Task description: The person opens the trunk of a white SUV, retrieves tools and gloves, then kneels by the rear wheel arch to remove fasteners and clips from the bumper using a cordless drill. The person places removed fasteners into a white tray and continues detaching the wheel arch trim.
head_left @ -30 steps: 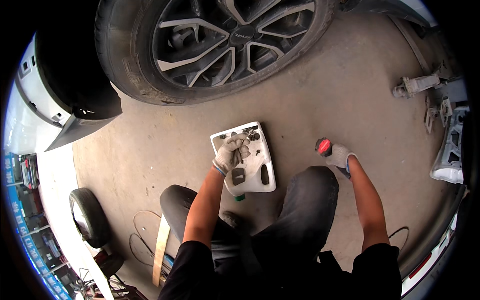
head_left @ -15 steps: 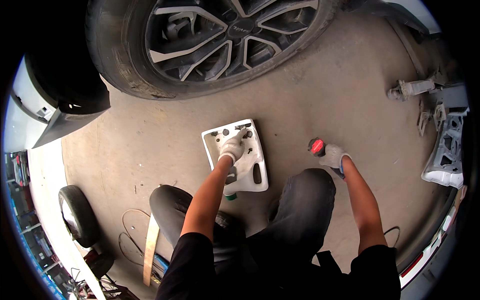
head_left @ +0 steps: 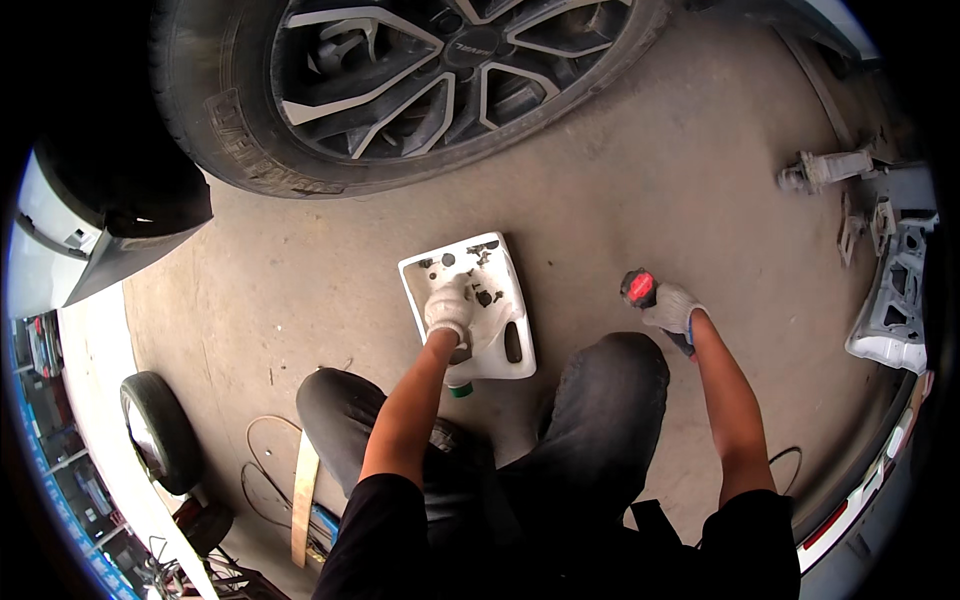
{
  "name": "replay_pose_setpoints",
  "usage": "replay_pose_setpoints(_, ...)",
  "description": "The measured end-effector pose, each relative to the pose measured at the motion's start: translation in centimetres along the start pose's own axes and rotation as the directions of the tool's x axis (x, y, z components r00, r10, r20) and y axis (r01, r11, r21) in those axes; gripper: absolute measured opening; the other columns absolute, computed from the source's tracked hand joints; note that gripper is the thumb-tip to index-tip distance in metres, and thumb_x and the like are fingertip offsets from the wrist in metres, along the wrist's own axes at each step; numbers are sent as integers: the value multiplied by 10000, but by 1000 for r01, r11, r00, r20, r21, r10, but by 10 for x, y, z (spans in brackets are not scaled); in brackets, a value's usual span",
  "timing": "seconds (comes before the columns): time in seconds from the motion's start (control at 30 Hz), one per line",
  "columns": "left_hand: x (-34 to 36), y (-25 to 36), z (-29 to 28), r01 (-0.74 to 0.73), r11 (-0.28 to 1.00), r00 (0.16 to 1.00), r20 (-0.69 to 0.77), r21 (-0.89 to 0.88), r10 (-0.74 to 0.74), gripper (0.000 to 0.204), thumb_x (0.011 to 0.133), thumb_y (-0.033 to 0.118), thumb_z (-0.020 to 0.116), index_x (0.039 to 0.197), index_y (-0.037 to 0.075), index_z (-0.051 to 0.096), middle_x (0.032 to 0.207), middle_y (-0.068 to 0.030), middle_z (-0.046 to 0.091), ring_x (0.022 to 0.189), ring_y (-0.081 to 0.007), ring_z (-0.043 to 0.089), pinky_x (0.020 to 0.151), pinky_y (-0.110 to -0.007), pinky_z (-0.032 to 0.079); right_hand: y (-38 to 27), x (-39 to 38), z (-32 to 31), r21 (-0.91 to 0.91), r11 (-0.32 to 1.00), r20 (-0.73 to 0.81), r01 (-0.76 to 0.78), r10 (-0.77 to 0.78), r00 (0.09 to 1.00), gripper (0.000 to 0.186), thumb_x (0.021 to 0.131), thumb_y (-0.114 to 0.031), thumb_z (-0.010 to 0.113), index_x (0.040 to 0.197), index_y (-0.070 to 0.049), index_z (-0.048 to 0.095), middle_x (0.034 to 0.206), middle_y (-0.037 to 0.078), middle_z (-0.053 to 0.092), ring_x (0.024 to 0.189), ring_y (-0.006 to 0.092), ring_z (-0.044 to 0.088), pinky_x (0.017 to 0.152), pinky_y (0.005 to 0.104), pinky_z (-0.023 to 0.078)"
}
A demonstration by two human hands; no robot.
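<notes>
A white tray (head_left: 518, 290), which looks like a plastic jug cut open with its handle and green cap (head_left: 461, 390) still on, lies on the floor before my knees. Small black fasteners (head_left: 485, 298) are scattered inside it. My left hand (head_left: 449, 303), in a knitted glove, is down in the tray with its fingers curled; whatever they hold is hidden. Out to the right, my gloved right hand (head_left: 672, 308) is wrapped round the grip of a red and black cordless power tool (head_left: 639, 288), held apart from the tray.
A car wheel (head_left: 420, 90) stands just beyond the tray. Body panels (head_left: 120, 240) flank it at left. A loose tyre (head_left: 160, 430), a wooden strip (head_left: 304, 495) and a cable (head_left: 250, 470) lie at left. Metal car parts (head_left: 895, 300) sit at far right.
My left hand has drawn back toward me and slightly left inside the tray, uncovering more black fasteners. My right hand and the power tool have shifted slightly right.
</notes>
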State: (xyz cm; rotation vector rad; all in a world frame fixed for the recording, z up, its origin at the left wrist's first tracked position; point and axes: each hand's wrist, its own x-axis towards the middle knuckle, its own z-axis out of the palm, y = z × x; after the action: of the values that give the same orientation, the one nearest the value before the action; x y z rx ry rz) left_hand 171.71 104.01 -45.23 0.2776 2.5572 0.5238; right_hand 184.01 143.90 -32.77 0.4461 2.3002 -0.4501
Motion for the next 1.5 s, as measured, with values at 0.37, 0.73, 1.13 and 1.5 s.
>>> replay_pose_setpoints(0.37, 32, 23, 4, -218, 957, 970, 151, 190, 191, 597, 881, 181, 520, 1465, 191, 401, 1014, -181, 693, 931, -325, 681, 815, -447, 533, 1, 2, 2, -18, 999, 8, -35, 35, 999, 370, 641, -276, 687, 856, 25, 681, 878, 277, 671, 859, 409, 661, 790, 470, 524)
replay_pose_setpoints(0.73, 1, 8, 18, 39, 994, 986, -159, -102, -55, 284, 899, 249, 540, 1150, 145, 624, 1007, -184, 688, 947, -371, 661, 829, -462, 521, 14, 2, 9, -55, 998, -33, 20, -21, 999, 340, 679, -302, 697, 824, 4, 661, 764, 235, 656, 738, 390, 656, 692, 467, 513)
replay_pose_setpoints(1.13, 5, -6, 10, 196, 969, 974, -88, -151, -211, 284, 925, 307, 513, 1094, 119, 643, 974, -232, 682, 933, -413, 655, 814, -496, 505, 2, -3, 4, -64, 998, -32, 5, -7, 999, 334, 694, -319, 695, 821, -11, 670, 788, 227, 669, 762, 387, 659, 722, 462, 519)
replay_pose_setpoints(1.5, 11, 9, 5, -1, 1000, 997, -82, 22, 3, 210, 875, 209, 564, 1037, 155, 685, 1040, -168, 665, 980, -376, 635, 851, -460, 511, 6, 2, 9, -117, 993, -28, 29, -33, 999, 331, 699, -319, 694, 853, -26, 677, 833, 226, 679, 811, 389, 663, 756, 464, 519)
